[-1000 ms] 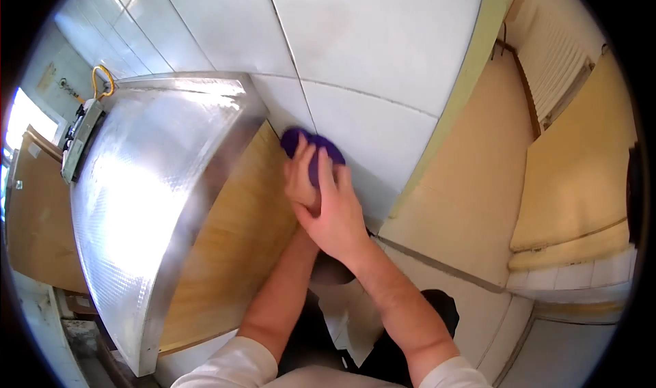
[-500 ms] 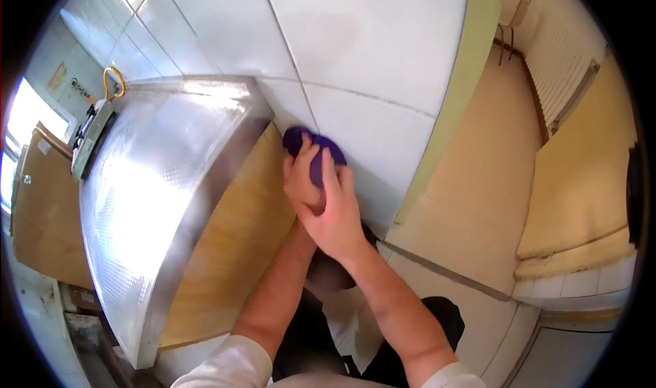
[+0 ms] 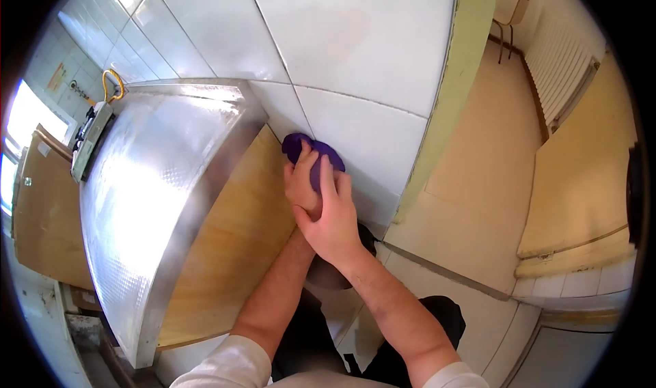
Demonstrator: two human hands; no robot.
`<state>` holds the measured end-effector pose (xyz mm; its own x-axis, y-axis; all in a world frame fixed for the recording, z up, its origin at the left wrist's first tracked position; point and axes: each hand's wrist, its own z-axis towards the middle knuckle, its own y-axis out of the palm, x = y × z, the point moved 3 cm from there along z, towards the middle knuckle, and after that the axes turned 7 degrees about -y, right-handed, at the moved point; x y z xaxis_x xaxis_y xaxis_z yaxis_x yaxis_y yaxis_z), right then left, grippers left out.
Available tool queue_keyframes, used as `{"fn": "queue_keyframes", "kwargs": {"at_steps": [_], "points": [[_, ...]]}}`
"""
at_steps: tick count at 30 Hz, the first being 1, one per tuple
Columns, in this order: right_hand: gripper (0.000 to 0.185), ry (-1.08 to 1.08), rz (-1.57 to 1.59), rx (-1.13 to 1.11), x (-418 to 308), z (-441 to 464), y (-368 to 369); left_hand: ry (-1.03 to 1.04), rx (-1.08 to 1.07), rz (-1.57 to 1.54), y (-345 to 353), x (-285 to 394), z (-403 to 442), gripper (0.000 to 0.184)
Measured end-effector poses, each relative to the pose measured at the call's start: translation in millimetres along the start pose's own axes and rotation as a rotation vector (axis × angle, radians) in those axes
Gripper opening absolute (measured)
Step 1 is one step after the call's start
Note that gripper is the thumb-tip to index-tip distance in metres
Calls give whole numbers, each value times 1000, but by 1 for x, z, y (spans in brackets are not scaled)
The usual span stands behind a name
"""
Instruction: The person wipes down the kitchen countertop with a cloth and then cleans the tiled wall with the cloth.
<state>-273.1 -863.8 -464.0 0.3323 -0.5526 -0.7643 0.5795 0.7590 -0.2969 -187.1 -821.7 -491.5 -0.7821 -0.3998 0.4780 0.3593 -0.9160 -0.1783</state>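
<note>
A bunched purple cloth (image 3: 328, 157) lies against the white wall tiles (image 3: 369, 125), beside the corner of the metal-topped counter. My left hand (image 3: 301, 185) holds it to the tiles, fingers pointing up over the fabric. Crossing partly over the left hand, my right hand (image 3: 335, 217) also has its fingers on the cloth. The hands overlap at the thumbs and wrists, so part of the cloth is hidden beneath them.
To the left stands a counter with a shiny metal top (image 3: 164, 162) and a wooden side panel (image 3: 229, 251). A gas stove (image 3: 92, 139) with a yellow hose (image 3: 113, 84) sits at its far end. Below my hands is a dark round object (image 3: 335, 272). A doorway with a raised threshold (image 3: 444, 272) lies to the right.
The view has shifted slightly. My hands and the purple cloth are a little lower against the tiles, still in the same overlapping hold.
</note>
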Motion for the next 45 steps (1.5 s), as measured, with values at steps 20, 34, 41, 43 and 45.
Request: {"fn": "queue_keyframes", "kwargs": {"at_steps": [20, 34, 41, 43, 45], "points": [[69, 20, -48, -186, -47, 18, -41, -312, 0, -55, 6, -3, 9, 40], [54, -213, -166, 118, -93, 8, -63, 76, 140, -118, -14, 60, 103, 37], [26, -58, -440, -46, -74, -16, -49, -163, -39, -95, 7, 50, -43, 39], [25, 102, -674, -91, -34, -25, -57, -752, -205, -784, 29, 9, -126, 39], [32, 329, -669, -163, 20, -43, -59, -1000, -307, -878, 34, 4, -171, 38]]}}
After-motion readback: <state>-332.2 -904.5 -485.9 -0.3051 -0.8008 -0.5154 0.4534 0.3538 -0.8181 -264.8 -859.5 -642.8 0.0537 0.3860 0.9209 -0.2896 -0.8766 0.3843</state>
